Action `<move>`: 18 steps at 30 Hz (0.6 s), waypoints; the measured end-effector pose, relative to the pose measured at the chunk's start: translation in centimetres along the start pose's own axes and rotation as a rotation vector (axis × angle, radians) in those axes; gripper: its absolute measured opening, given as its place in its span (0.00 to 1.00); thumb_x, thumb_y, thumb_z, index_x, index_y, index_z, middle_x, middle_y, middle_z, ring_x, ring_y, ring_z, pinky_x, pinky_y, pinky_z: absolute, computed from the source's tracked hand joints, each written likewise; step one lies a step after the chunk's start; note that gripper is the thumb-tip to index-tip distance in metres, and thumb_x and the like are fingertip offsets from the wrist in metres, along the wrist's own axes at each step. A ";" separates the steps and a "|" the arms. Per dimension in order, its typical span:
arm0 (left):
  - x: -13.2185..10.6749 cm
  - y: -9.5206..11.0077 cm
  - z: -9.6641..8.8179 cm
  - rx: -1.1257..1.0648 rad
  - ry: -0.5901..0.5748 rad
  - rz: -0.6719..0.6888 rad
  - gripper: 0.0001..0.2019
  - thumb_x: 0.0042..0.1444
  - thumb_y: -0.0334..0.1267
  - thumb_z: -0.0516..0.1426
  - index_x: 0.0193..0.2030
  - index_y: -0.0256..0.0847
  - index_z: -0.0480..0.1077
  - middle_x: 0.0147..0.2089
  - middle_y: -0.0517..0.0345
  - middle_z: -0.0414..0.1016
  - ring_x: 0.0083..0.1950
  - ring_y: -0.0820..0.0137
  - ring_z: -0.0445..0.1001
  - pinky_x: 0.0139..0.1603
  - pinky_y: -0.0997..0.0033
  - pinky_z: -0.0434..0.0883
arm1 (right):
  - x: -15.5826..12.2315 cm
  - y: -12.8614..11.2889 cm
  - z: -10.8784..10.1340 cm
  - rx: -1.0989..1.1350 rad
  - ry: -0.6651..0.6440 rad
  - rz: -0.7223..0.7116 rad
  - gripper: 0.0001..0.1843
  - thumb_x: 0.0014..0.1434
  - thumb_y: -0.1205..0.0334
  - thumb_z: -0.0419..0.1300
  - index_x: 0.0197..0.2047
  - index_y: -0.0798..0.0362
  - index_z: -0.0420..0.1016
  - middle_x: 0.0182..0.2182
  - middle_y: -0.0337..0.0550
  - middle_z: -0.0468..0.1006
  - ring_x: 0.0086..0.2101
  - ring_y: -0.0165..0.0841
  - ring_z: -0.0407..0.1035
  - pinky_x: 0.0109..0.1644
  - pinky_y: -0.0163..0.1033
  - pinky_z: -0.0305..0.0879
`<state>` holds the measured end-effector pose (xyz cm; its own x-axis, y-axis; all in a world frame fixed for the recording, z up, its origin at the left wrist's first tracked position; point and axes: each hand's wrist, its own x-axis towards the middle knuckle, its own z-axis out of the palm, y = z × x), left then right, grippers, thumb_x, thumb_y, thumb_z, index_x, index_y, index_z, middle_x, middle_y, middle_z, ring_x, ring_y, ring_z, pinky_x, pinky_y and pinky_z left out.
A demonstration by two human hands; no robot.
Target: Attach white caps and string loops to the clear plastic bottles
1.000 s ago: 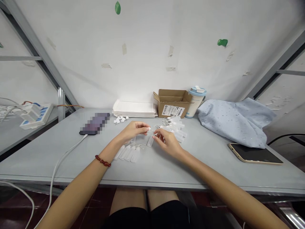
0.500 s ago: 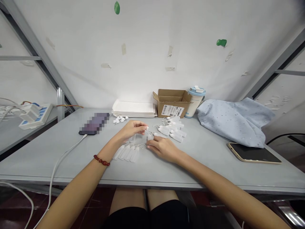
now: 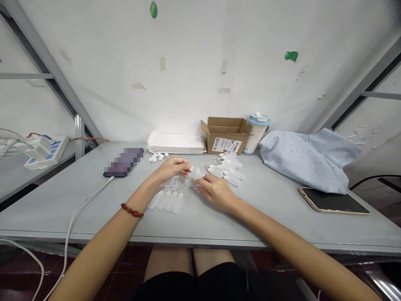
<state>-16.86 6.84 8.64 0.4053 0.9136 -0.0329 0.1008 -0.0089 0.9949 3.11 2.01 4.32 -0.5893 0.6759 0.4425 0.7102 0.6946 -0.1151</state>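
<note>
While the left hand (image 3: 171,169) pinches a white cap (image 3: 191,169), the right hand (image 3: 215,192) closes on a clear bottle (image 3: 198,174), steadying it.

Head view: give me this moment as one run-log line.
left hand: pinching small white piece | right hand: fingers beside translucent plastic bottle | grey table: more bottles

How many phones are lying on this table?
2. One phone, pixelated, lies on the left of the table with a white cable attached. The other phone, gold-edged, lies to the right, beside a pale blue cloth, under which another could be hidden.
</note>
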 end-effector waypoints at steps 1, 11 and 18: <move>0.0 -0.1 0.0 0.007 -0.009 -0.007 0.11 0.46 0.42 0.63 0.30 0.35 0.74 0.30 0.56 0.72 0.31 0.73 0.70 0.38 0.67 0.70 | 0.0 0.0 0.0 0.004 0.003 0.001 0.15 0.65 0.59 0.47 0.46 0.52 0.72 0.31 0.45 0.71 0.30 0.30 0.62 0.28 0.32 0.49; 0.5 0.2 0.0 -0.320 0.090 -0.104 0.04 0.47 0.32 0.59 0.28 0.32 0.72 0.31 0.54 0.71 0.33 0.74 0.70 0.38 0.73 0.70 | 0.2 0.2 -0.7 0.134 0.046 0.130 0.12 0.64 0.63 0.48 0.44 0.52 0.71 0.33 0.44 0.73 0.29 0.30 0.64 0.30 0.33 0.52; 0.7 -0.5 -0.6 0.133 0.189 0.009 0.08 0.49 0.40 0.57 0.28 0.36 0.70 0.24 0.60 0.67 0.24 0.76 0.63 0.25 0.74 0.61 | 0.3 0.4 -0.7 0.195 0.049 0.200 0.10 0.63 0.64 0.47 0.43 0.52 0.68 0.33 0.43 0.74 0.27 0.28 0.63 0.30 0.32 0.52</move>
<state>-17.21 7.70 8.15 0.2302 0.9731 0.0064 0.2218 -0.0589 0.9733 3.52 2.33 5.07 -0.4225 0.7949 0.4355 0.7200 0.5862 -0.3715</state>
